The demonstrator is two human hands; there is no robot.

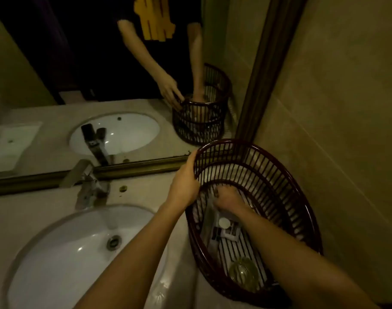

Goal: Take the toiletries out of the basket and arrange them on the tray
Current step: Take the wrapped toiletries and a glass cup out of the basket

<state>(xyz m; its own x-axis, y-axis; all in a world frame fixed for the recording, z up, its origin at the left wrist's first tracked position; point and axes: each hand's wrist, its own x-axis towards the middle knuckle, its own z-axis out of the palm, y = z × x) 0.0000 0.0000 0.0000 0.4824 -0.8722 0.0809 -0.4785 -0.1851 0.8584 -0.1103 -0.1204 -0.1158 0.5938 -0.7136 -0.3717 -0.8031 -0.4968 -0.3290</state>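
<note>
A dark red slatted basket (286, 197) stands on the counter in the right corner, against the tiled wall. My left hand (186, 181) grips its left rim. Reaching deep inside, my right hand (229, 198) has its fingers curled down at the basket's far end; whether it holds anything cannot be told. Just below that hand lie small packaged toiletries (226, 230), one with a round white lid. A clear ribbed glass piece (243, 272) rests on the basket floor nearer to me. No tray shows on the counter itself.
A white oval sink (63, 264) with a metal faucet (87, 184) fills the counter to the left of the basket. The mirror (90, 74) behind reflects my arms, the basket and a white rectangular tray-like object (9, 146) at far left. The tiled wall (335, 108) is close on the right.
</note>
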